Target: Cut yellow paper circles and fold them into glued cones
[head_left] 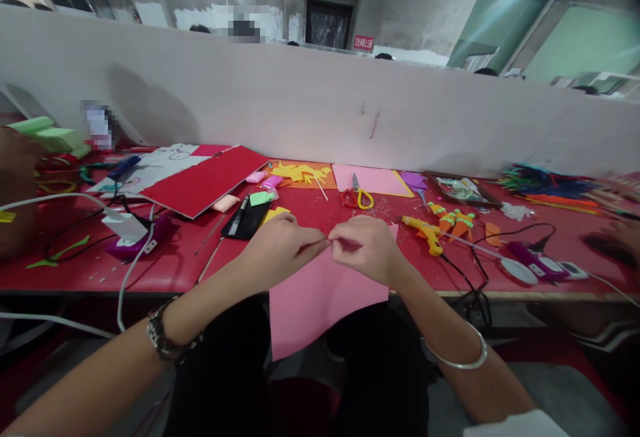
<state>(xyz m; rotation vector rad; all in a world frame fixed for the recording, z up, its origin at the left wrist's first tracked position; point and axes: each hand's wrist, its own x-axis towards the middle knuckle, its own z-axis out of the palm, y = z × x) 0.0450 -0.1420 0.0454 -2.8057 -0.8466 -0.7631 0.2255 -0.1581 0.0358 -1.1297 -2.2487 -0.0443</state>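
Note:
My left hand (283, 247) and my right hand (367, 247) meet fingertip to fingertip over the front of the table. Both are closed in a pinch, and whatever lies between the fingertips is too small or hidden to name. Beneath them a sheet of pink paper (330, 297) spreads over the table edge and droops above my lap. Just beyond the hands lie scissors (364, 198) with red and yellow handles. A yellow glue gun (425, 233) rests to the right of my right hand. Left of my left hand is a black phone-sized case (247, 218) with a pen on it.
A red board (207, 180) lies at the left over papers. Yellow scraps (300, 173), pink card (363, 179), small orange carrot shapes (455, 222) and a tray (463, 189) are around. Cords run to purple power strips (537, 262). Other people's arms are at both sides; a white partition (310, 103) stands behind.

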